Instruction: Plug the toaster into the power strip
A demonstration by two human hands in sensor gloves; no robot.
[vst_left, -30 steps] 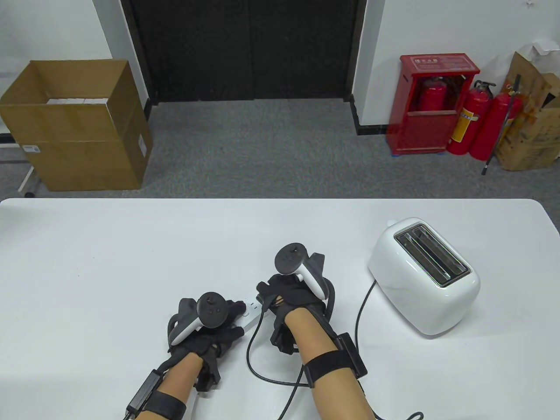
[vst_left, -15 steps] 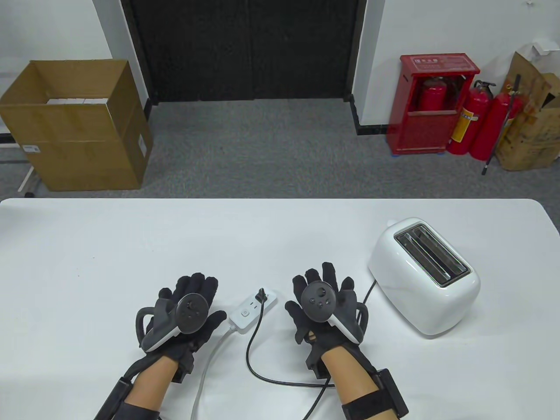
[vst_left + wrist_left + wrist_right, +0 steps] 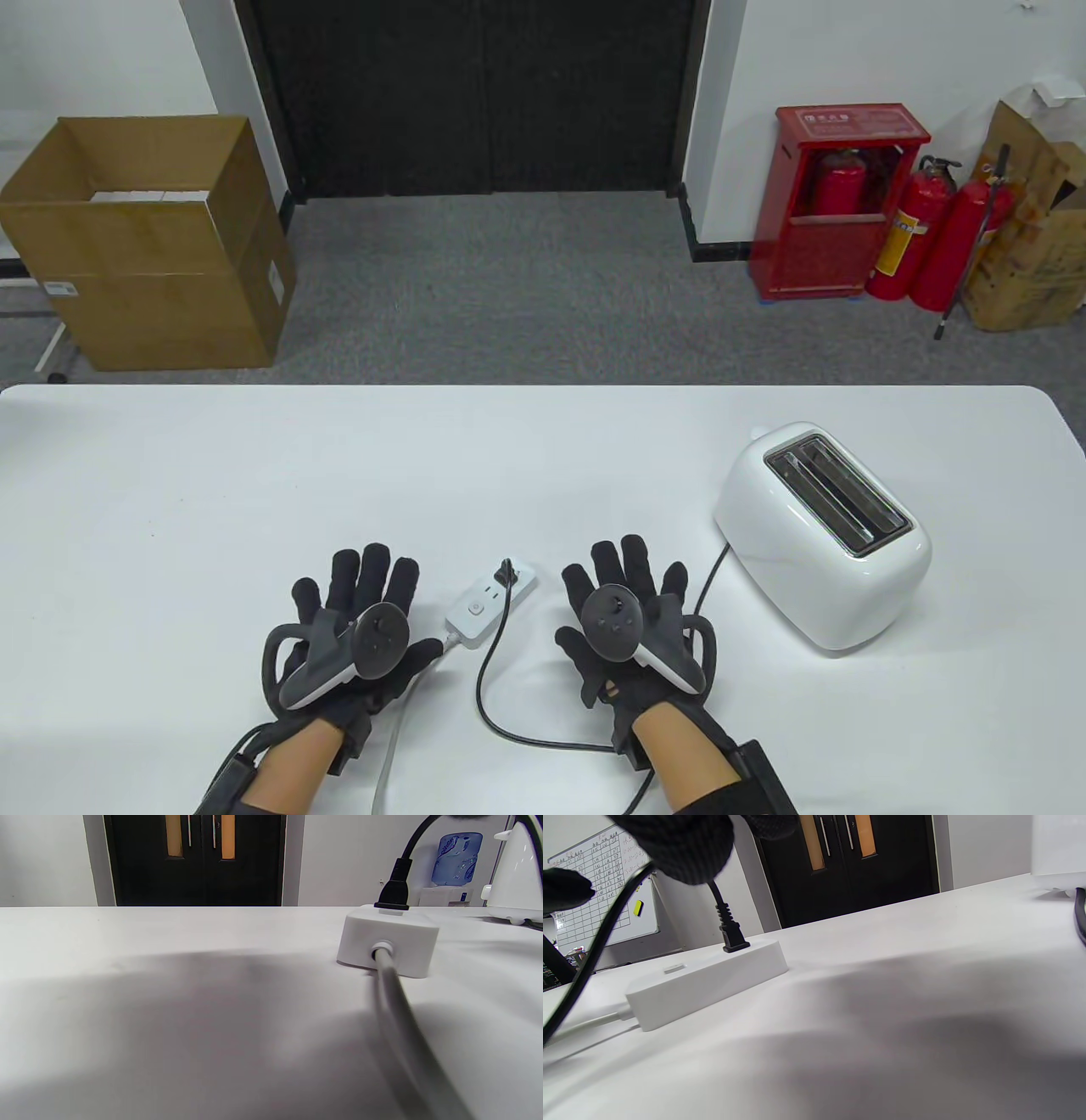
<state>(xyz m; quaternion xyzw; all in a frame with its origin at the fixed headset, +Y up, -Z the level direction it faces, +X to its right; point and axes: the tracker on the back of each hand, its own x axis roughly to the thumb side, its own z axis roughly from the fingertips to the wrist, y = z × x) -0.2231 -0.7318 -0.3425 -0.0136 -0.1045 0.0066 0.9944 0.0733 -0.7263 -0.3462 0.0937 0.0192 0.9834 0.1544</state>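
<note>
- Your left hand (image 3: pixel 352 632), which gripped the power strip (image 3: pixel 492 604) 1 second ago, now lies flat on the table (image 3: pixel 212 475) to its left, fingers spread wide and holding nothing.
- The black plug (image 3: pixel 393 892) stands seated in the strip's far socket, so the task looks done.
- Your right hand (image 3: pixel 628 624) has let go too, fingers splayed, between the strip and the toaster (image 3: pixel 821 535).
</note>
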